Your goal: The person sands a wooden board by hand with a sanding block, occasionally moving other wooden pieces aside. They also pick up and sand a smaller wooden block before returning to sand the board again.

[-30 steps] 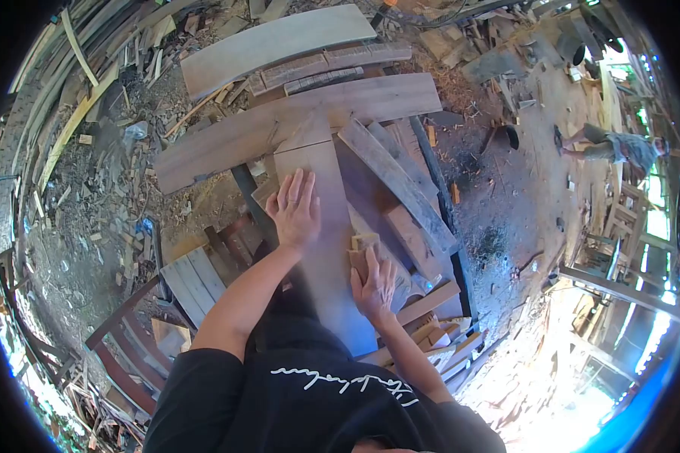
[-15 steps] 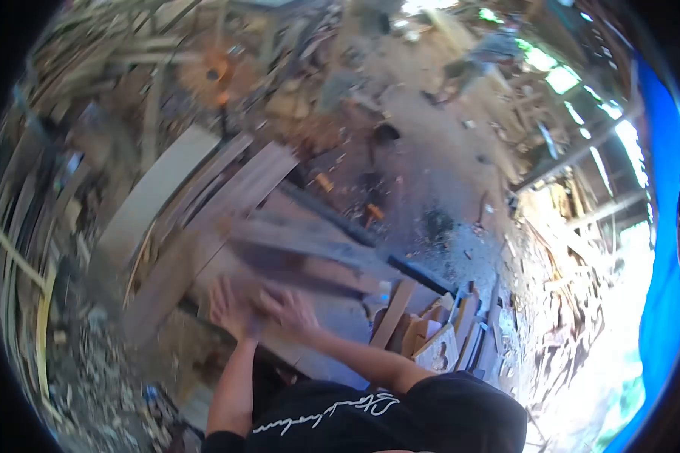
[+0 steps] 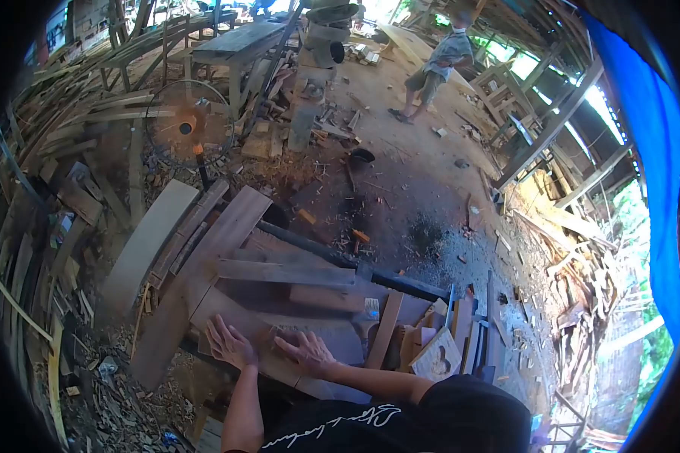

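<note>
Both hands press flat on the long brown wooden plank (image 3: pixel 279 343): left hand (image 3: pixel 230 343) and right hand (image 3: pixel 306 352), fingers spread.

Left hand (image 3: pixel 230 345) flat on wooden board (image 3: pixel 279 355), fingers (image 3: pixel 217 330) spread. Right hand (image 3: pixel 307 352) flat on same board, just beside left. Board lies on worktop (image 3: pixel 295 291) among other planks. Orange fan (image 3: pixel 180 124) beyond. Another person (image 3: pixel 434 68) stands far off.
</note>
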The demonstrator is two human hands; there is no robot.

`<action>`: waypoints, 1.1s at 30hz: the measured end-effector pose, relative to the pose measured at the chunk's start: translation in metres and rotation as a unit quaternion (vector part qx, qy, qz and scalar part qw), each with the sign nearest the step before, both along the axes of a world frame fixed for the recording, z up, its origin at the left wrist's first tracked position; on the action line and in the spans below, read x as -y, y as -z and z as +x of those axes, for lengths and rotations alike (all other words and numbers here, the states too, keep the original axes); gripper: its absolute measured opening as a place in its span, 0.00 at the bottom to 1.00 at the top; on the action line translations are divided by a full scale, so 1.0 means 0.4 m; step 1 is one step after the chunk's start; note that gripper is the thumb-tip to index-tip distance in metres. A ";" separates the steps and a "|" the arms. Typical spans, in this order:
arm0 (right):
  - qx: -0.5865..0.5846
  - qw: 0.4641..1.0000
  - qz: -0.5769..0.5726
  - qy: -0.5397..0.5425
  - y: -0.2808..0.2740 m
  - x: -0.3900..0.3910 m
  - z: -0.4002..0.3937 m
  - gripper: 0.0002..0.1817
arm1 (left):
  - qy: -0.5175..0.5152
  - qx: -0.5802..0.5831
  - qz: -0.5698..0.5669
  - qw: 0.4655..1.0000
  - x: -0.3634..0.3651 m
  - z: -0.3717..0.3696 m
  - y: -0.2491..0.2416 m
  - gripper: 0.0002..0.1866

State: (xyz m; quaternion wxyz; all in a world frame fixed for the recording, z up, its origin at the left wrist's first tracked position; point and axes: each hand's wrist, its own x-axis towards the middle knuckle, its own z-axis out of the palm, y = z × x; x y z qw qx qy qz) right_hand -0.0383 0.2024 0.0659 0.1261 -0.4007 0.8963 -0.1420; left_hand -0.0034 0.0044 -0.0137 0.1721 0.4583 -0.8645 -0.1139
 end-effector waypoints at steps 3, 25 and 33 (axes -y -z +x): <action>-0.026 0.999 -0.021 -0.012 0.015 0.000 -0.006 0.34 | -0.010 -0.012 0.001 1.000 -0.003 -0.001 0.005 0.25; 0.027 0.995 -0.007 -0.091 0.008 0.046 -0.071 0.36 | -0.081 -0.149 0.077 0.983 -0.019 0.001 0.023 0.26; 0.014 0.996 -0.052 -0.068 -0.001 0.044 -0.060 0.39 | -0.023 -0.242 0.218 0.945 -0.189 0.158 -0.018 0.31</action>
